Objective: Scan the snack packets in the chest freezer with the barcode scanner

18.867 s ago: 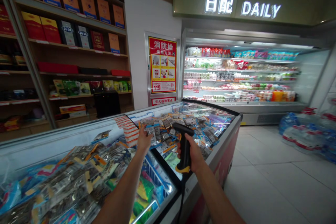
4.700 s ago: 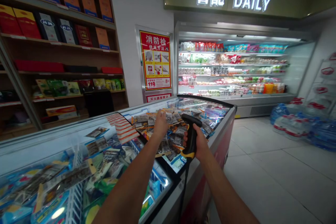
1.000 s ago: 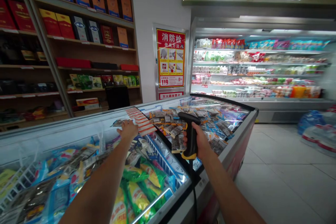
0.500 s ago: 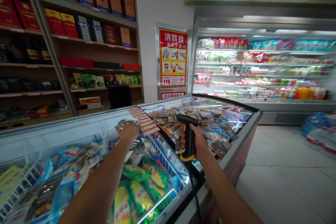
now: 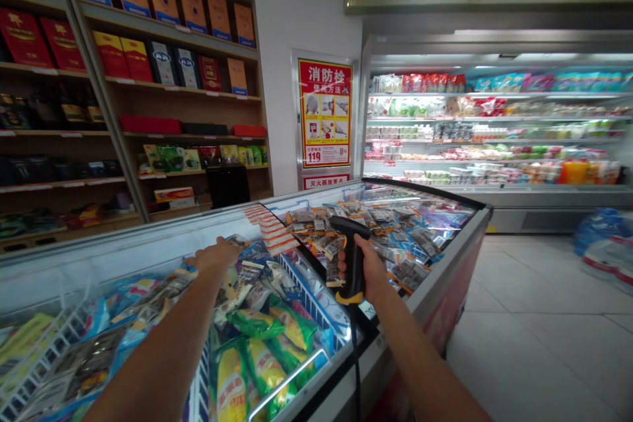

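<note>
My right hand (image 5: 363,264) is wrapped round the handle of a black and yellow barcode scanner (image 5: 352,260), held upright over the freezer's middle frame, its cable hanging down. My left hand (image 5: 217,256) is inside the open left part of the chest freezer (image 5: 475,231), low over the wrapped goods. Its fingers curl round a wrapped packet (image 5: 238,239), mostly hidden behind the hand. Just right of it hangs an orange-and-white striped sheet (image 5: 271,229). Below lie green and yellow corn-printed bags (image 5: 267,362) in a white wire basket (image 5: 309,297).
Brown-and-orange packets (image 5: 410,270) lie on the right part of the freezer. Shelves of boxes (image 5: 185,69) stand at back left, a lit chiller (image 5: 494,194) at back right. Wrapped water bottles (image 5: 598,234) stand on the tiled floor (image 5: 519,336).
My left hand has moved left and lower, towards the packets, and the packet at its fingers is now less visible. The scanner in my right hand has shifted slightly left in view.
</note>
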Available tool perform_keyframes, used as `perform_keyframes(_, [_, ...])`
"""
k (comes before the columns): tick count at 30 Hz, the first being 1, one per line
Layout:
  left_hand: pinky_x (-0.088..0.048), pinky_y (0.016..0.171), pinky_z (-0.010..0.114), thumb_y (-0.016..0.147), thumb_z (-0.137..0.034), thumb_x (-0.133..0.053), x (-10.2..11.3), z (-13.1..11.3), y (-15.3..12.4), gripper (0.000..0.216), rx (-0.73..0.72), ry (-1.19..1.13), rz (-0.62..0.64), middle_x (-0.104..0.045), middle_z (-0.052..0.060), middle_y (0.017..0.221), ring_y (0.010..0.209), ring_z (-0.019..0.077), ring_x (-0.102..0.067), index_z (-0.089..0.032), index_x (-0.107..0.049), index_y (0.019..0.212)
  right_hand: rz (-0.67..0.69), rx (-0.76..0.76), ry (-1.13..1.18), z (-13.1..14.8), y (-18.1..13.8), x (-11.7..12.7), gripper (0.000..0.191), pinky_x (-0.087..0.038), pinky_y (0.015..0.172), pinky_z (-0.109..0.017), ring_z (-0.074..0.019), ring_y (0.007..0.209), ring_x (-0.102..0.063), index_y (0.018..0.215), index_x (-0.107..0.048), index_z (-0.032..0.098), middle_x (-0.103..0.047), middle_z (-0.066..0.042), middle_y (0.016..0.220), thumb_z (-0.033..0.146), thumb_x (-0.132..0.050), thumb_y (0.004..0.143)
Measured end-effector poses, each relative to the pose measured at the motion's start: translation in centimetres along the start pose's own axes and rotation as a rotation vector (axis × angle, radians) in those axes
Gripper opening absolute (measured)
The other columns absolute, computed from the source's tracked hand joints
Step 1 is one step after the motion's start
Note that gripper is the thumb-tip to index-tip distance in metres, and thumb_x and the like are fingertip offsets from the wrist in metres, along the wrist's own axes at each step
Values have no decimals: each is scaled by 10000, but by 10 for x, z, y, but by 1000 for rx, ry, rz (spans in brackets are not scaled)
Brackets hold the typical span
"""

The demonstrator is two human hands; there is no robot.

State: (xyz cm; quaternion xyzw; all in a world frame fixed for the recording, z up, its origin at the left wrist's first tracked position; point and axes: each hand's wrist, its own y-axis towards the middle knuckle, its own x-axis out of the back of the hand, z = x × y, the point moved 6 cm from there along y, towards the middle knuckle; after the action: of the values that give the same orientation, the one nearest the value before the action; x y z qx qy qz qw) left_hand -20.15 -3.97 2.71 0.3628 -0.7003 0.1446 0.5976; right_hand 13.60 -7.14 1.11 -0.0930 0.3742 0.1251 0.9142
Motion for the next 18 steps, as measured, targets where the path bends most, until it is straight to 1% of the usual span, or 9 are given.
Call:
perform_keyframes(2, [-297,796,630,641,-540,-491,-6,-2,-1,550,-33,-20,16,-610,212,1018,1034,442,-492,-183,-567,1051,9,14,-4,1,1,0,230,-392,344,-205,-101,375,-479,729,-518,173,-536,22,478,401,-531,745])
perform_keyframes(6, [-414,760,470,651,-352,-506,-17,-10,1,443,-129,-121,73,-627,153,1025,987,351,-554,-215,-563,1069,-4,22,-9,2,-1,-1,227,-390,342,-203,-99,373,-475,747,-526,168,-539,22,483,394,-517,754])
perform_keyframes(8, [-441,731,413,633,-287,-508,-21,-12,6,461,-132,-159,92,-632,132,1038,965,321,-575,-225,-562,1087,-4,7,-2,1,-2,-3,227,-393,346,-205,-99,373,-475,767,-525,170,-541,25,490,396,-515,755])
perform_keyframes(10, [-452,721,382,607,-233,-510,-24,-14,11,498,-142,-166,116,-636,123,1042,953,305,-588,-218,-560,1102,0,-2,6,1,-3,-3,228,-392,347,-205,-99,373,-475,778,-522,173,-542,27,496,400,-521,750])
perform_keyframes(12, [-458,727,376,586,-199,-507,-23,-16,16,489,-168,-146,143,-643,123,1034,948,303,-593,-205,-582,1069,10,1,9,1,-3,-2,232,-394,349,-207,-101,375,-476,775,-521,175,-544,25,500,404,-529,744])
perform_keyframes(14, [-451,754,413,584,-195,-504,-19,-18,17,426,-178,-114,140,-645,132,1032,965,321,-584,-194,-616,995,18,8,8,1,-2,0,236,-395,349,-210,-103,376,-476,773,-523,175,-547,21,501,408,-529,744])
perform_keyframes(16, [-436,766,470,605,-227,-504,-14,-17,14,374,-134,-104,111,-638,158,1040,976,350,-572,-179,-627,955,16,14,6,2,-2,2,236,-397,351,-212,-105,379,-479,777,-526,174,-551,17,505,408,-525,748])
perform_keyframes(18, [-431,746,502,640,-318,-505,-12,-17,7,397,-61,-134,88,-628,193,1040,969,374,-568,-156,-611,987,7,14,2,2,-2,4,237,-399,352,-214,-106,381,-480,774,-526,173,-554,14,508,409,-520,752])
